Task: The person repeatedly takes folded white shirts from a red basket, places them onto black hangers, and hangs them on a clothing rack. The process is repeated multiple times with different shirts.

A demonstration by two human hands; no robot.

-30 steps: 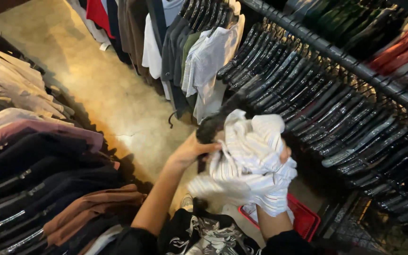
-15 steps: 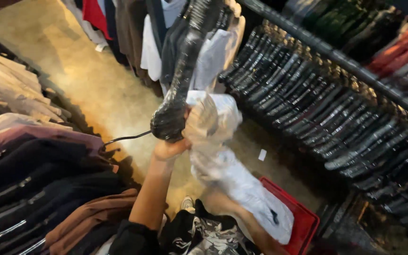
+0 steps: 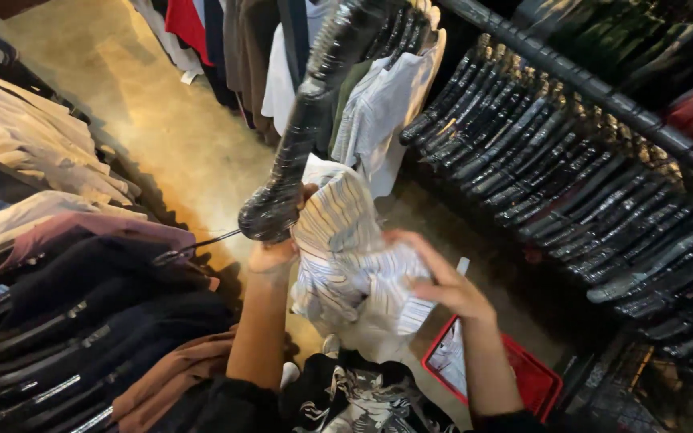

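Note:
My left hand (image 3: 276, 250) is raised and grips a glossy black hanger (image 3: 302, 128) that slants up toward the top of the view, with a white striped shirt (image 3: 346, 256) hung from it. My right hand (image 3: 443, 281) is spread on the shirt's lower right side, fingers pressing into the fabric. The shirt bunches between both hands, in front of my chest. Below it shows my black printed top (image 3: 362, 397).
A rail of dark garments on black hangers (image 3: 571, 152) runs along the right. Folded and hung clothes (image 3: 50, 240) fill the left. More shirts hang at the top centre (image 3: 378, 104). A red basket (image 3: 523, 377) sits on the beige floor (image 3: 170, 136) by my right arm.
The bundled shirt came up from low in both hands. My left hand lifted the hanger high, and my right hand shifted onto the shirt's right side.

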